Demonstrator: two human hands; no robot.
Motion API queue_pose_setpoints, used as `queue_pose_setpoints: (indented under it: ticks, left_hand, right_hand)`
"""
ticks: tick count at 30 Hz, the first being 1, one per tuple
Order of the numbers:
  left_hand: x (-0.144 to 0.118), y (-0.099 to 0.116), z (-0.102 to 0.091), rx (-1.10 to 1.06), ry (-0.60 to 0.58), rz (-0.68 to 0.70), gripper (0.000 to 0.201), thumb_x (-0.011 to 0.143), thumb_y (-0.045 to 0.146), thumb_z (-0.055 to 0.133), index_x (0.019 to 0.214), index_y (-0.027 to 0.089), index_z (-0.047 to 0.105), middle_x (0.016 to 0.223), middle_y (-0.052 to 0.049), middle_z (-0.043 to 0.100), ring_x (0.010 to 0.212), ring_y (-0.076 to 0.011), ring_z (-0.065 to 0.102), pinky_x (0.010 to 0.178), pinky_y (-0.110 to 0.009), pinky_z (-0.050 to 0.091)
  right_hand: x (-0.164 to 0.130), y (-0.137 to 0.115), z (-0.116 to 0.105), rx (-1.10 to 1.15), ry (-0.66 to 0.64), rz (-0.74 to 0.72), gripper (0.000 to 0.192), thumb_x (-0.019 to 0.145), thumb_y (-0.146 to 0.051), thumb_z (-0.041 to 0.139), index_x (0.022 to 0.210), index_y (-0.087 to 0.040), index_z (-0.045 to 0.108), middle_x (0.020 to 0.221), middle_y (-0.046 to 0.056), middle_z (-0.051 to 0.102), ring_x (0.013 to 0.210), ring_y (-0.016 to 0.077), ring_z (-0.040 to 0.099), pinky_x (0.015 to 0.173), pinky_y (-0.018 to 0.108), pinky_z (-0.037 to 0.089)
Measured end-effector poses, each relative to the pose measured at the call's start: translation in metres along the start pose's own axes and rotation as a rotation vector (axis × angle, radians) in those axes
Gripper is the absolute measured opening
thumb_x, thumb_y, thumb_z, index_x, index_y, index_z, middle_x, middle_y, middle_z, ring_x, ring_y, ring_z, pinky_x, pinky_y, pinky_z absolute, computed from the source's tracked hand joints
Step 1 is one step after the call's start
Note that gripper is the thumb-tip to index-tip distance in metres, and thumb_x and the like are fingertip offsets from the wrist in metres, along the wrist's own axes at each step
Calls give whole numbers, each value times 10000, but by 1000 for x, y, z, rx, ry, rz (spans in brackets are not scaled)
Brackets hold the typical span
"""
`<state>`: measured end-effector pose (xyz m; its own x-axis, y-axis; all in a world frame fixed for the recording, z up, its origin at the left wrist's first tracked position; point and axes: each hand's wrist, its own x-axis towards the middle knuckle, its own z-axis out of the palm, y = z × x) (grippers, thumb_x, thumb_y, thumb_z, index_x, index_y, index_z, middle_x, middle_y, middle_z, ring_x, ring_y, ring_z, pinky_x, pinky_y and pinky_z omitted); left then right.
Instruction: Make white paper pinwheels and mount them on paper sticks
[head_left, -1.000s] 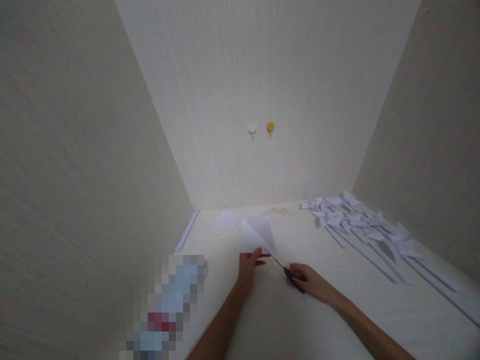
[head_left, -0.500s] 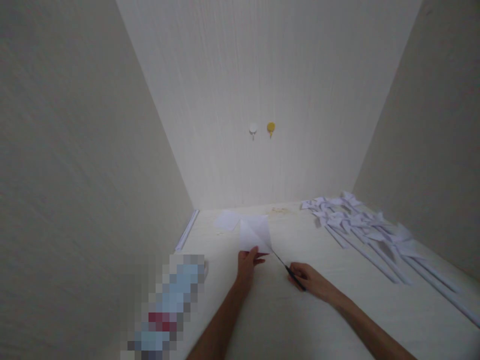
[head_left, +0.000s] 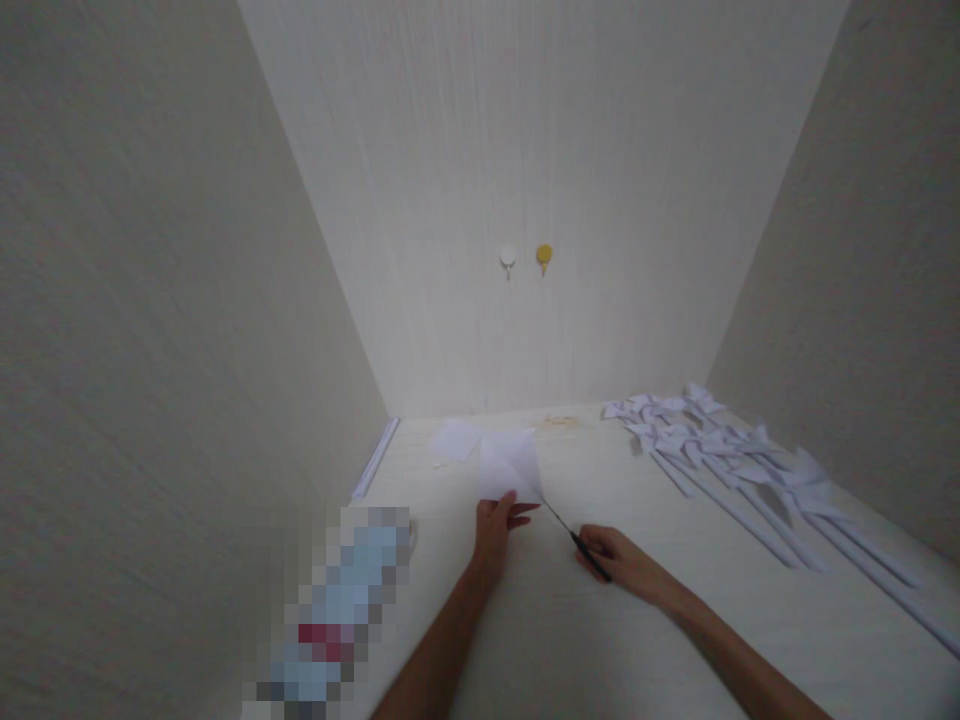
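Note:
A square sheet of white paper with a diagonal crease lies on the pale table. My left hand pinches its near edge, thumb on top and the other fingers beneath. In my right hand is a pair of scissors with a black handle, gripped closed-handed. Their thin blades point up and left and meet the sheet's near right corner, in line with the crease. Whether the blades are apart is too small to tell. More white paper lies against the sheet's left side.
White paper pinwheels on long paper sticks are heaped at the right. A white paper stick lies along the left edge. A blurred-out bluish object is at front left. Two hooks are on the back wall.
The view has shifted very slightly. Both hands keep their hold on the paper and the scissors, with the blades still at the same corner.

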<state>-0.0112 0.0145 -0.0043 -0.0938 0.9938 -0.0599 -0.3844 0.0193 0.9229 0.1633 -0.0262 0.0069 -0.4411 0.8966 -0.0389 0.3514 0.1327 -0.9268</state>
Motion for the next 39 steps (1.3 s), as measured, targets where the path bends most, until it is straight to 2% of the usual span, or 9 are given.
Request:
queue_pose_setpoints:
  ticks: [9, 16, 22, 34, 39]
  left_hand:
    - [-2, 2, 1, 10, 3, 8, 272, 603, 345, 594, 526, 108, 484, 513, -33, 563, 634, -229, 631, 458, -218, 454]
    - [-2, 5, 2, 28, -16, 0, 275, 584, 348, 602, 568, 78, 552, 573, -65, 604, 612, -223, 630, 453, -218, 448]
    - [-2, 4, 2, 34, -28, 17, 273, 591, 349, 599, 529, 92, 533, 519, -45, 583, 602, -224, 630, 444, -216, 444]
    - [-3, 4, 1, 39, -21, 20, 274, 609, 350, 587, 558, 83, 550, 550, -64, 607, 618, -221, 630, 466, -221, 453]
    - [-3, 5, 1, 56, -30, 28, 285, 613, 354, 580, 628, 69, 576, 634, -96, 638, 618, -218, 630, 468, -225, 455]
  right_hand:
    - [1, 5, 0, -7, 2, 3, 298, 698, -403, 468, 553, -178, 338, 497, -62, 329, 453, 65, 309, 402, 187, 243]
    - [1, 5, 1, -2, 5, -11, 293, 692, -396, 468, 548, -179, 332, 495, -66, 315, 449, 62, 300, 403, 188, 235]
    - [0, 3, 1, -15, 7, -3, 293, 692, -385, 476, 547, -182, 322, 498, -66, 308, 456, 63, 301, 404, 187, 236]
    - [-1, 0, 1, 0, -9, 8, 309, 690, -418, 464, 548, -187, 317, 499, -63, 314, 449, 67, 307, 408, 192, 247]
    - [0, 0, 1, -31, 2, 8, 311, 684, -417, 471, 543, -187, 316, 500, -64, 306, 451, 67, 296, 400, 187, 238]
